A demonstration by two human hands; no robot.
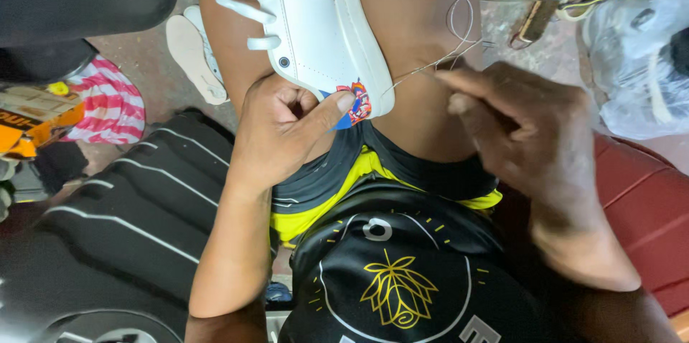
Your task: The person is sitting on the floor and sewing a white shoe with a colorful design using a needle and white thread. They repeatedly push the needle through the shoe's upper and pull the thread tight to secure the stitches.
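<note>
While the toe of the white shoe (316, 27) is cut off at top centre, stitching is in hand.
Left hand (283, 131) clamps its heel, centre frame; right hand (524, 135) pinches taut thread (430, 64) right of it; needle indistinct.

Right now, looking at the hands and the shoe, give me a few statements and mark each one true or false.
1. The left hand grips the heel end of the white shoe. True.
2. The right hand holds the laces. False: it pinches a thread running to the shoe's heel; the laces hang free at the shoe's left.
3. The shoe rests on the floor. False: it lies on the person's thigh.
4. A loose insole lies on the floor left of the shoe. True.
5. The thread makes a loop above the right hand. True.
</note>
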